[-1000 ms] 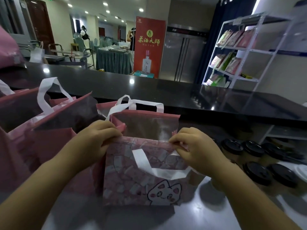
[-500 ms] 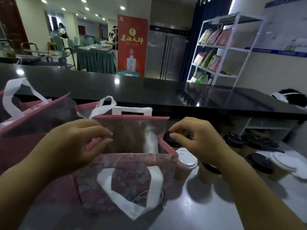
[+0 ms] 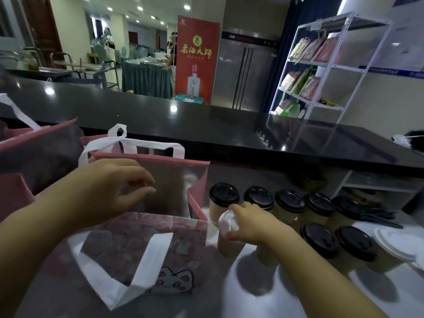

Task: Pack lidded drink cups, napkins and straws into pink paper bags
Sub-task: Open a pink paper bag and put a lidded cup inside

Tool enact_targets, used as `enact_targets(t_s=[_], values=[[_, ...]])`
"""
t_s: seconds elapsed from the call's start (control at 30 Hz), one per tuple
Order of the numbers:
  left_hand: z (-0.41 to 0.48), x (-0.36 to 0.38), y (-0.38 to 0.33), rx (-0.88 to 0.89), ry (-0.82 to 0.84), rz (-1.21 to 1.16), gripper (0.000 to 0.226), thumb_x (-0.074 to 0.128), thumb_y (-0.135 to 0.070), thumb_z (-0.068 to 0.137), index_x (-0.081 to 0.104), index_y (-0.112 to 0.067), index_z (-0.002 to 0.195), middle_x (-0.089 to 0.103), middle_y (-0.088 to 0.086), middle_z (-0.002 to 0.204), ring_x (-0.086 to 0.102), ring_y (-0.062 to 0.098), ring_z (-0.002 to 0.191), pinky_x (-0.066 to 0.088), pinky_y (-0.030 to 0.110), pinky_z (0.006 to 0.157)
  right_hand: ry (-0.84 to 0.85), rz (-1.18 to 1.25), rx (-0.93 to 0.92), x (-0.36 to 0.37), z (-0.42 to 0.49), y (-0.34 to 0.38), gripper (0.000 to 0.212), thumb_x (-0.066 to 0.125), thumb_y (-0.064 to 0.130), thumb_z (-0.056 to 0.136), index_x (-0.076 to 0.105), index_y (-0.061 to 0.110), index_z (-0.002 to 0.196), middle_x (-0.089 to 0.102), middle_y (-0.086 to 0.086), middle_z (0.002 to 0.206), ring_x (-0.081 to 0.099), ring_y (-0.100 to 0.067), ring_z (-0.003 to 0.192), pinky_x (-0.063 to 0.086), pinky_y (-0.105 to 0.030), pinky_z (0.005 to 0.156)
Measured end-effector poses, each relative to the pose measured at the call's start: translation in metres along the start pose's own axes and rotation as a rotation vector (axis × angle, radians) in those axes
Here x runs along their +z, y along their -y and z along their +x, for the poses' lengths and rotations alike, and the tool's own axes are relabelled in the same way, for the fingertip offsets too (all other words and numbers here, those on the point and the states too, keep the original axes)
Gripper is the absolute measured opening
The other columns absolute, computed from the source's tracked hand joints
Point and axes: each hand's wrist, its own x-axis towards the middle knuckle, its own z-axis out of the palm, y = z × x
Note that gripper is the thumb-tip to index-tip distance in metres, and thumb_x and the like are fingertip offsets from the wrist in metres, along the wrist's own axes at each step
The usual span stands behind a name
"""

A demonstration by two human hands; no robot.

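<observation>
A pink paper bag [image 3: 146, 246] with white handles and a cat drawing stands open on the grey counter in front of me. My left hand [image 3: 114, 189] holds its left rim, fingers pinched at the opening. Just right of the bag, my right hand [image 3: 249, 223] grips the top of a white-lidded drink cup [image 3: 226, 243] that stands on the counter. Several black-lidded cups [image 3: 259, 198] stand in rows further right. No napkins or straws are in sight.
More pink bags [image 3: 34, 161] stand at the left. A stack of white lids [image 3: 394, 246] lies at the far right. A raised black counter ledge [image 3: 229, 134] runs behind the bags. A white shelf rack [image 3: 321, 65] stands beyond it.
My right hand has let go of the bag's right rim and dropped down to the right onto the white-lidded cup. My left hand stays at the bag's left rim. The camera has tilted right.
</observation>
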Motion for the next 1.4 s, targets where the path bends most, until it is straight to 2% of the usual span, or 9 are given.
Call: enact_targets(t_s=[0.13, 0.3, 0.47, 0.67, 0.77, 1.07, 1.17, 1.3, 1.4], values=[[-0.003, 0.003, 0.003, -0.047, -0.008, 0.003, 0.027, 0.053, -0.053, 0.080, 0.067, -0.033, 0.091, 0.059, -0.024, 0.081, 0.058, -0.006, 0.070, 0.050, 0.016, 0.061, -0.082, 0.014, -0.017, 0.000, 0.003, -0.004, 0.060, 0.061, 0.054, 0.073, 0.046, 0.025, 0.123, 0.046, -0.004, 0.114, 0.044, -0.025, 0.107, 0.040, -0.034, 0.076], [-0.011, 0.000, 0.011, -0.091, -0.018, 0.030, 0.023, 0.051, -0.055, 0.081, 0.064, -0.039, 0.093, 0.060, -0.026, 0.084, 0.061, -0.002, 0.070, 0.055, 0.025, 0.060, -0.432, 0.070, -0.071, -0.045, -0.012, -0.006, 0.066, 0.054, 0.061, 0.075, 0.042, 0.028, 0.131, 0.042, -0.002, 0.116, 0.036, -0.022, 0.106, 0.041, -0.035, 0.085], [-0.020, -0.008, 0.018, -0.150, -0.023, 0.066, 0.016, 0.063, -0.046, 0.078, 0.063, -0.041, 0.093, 0.062, -0.021, 0.082, 0.061, 0.000, 0.069, 0.056, 0.028, 0.058, -0.767, 0.173, -0.235, -0.112, -0.034, 0.008, 0.063, 0.058, 0.057, 0.074, 0.046, 0.027, 0.128, 0.039, 0.003, 0.106, 0.034, -0.017, 0.102, 0.033, -0.028, 0.079], [-0.029, -0.015, 0.029, -0.212, -0.009, 0.118, 0.026, 0.074, -0.023, 0.070, 0.069, -0.033, 0.094, 0.063, -0.014, 0.085, 0.059, 0.002, 0.073, 0.055, 0.028, 0.064, -0.925, 0.328, -0.436, -0.160, -0.048, 0.052, 0.069, 0.051, 0.063, 0.070, 0.050, 0.024, 0.127, 0.041, 0.003, 0.109, 0.040, -0.018, 0.106, 0.034, -0.024, 0.079], [-0.032, -0.019, 0.034, -0.198, 0.062, 0.148, 0.029, 0.081, -0.011, 0.065, 0.074, -0.026, 0.089, 0.062, -0.016, 0.080, 0.053, -0.001, 0.069, 0.046, 0.018, 0.063, -0.879, 0.389, -0.537, -0.164, -0.045, 0.083, 0.066, 0.050, 0.064, 0.071, 0.049, 0.027, 0.126, 0.044, 0.003, 0.110, 0.042, -0.016, 0.106, 0.038, -0.025, 0.081], [-0.034, -0.026, 0.057, -0.170, 0.140, 0.185, 0.022, 0.064, -0.029, 0.081, 0.069, -0.030, 0.102, 0.057, -0.013, 0.097, 0.048, 0.008, 0.088, 0.046, 0.026, 0.078, -0.399, 0.163, -0.675, -0.123, -0.006, 0.138, 0.064, 0.061, 0.061, 0.074, 0.039, 0.040, 0.130, 0.038, 0.014, 0.116, 0.032, -0.004, 0.105, 0.040, -0.024, 0.083], [-0.035, -0.023, 0.062, -0.174, 0.292, 0.302, 0.032, 0.046, -0.038, 0.086, 0.060, -0.036, 0.115, 0.045, -0.015, 0.104, 0.039, 0.008, 0.093, 0.043, 0.025, 0.084, -0.272, 0.016, -0.668, -0.108, 0.003, 0.137, 0.065, 0.062, 0.060, 0.071, 0.038, 0.043, 0.129, 0.037, 0.016, 0.116, 0.029, -0.004, 0.106, 0.040, -0.025, 0.085], [-0.040, -0.023, 0.065, -0.200, 0.371, 0.284, 0.045, 0.036, -0.042, 0.077, 0.062, -0.034, 0.112, 0.044, -0.012, 0.108, 0.036, 0.011, 0.096, 0.042, 0.028, 0.086, -0.178, -0.171, -0.652, -0.097, 0.008, 0.129, 0.068, 0.060, 0.059, 0.069, 0.038, 0.042, 0.130, 0.039, 0.015, 0.114, 0.034, -0.008, 0.102, 0.042, -0.024, 0.081], [-0.046, -0.024, 0.073, -0.229, 0.431, 0.291, 0.060, 0.030, -0.054, 0.071, 0.049, -0.038, 0.126, 0.038, -0.015, 0.128, 0.026, 0.009, 0.112, 0.033, 0.026, 0.100, -0.069, -0.213, -0.619, -0.093, 0.010, 0.126, 0.067, 0.061, 0.056, 0.071, 0.035, 0.041, 0.131, 0.042, 0.014, 0.119, 0.040, -0.010, 0.104, 0.045, -0.026, 0.083]])
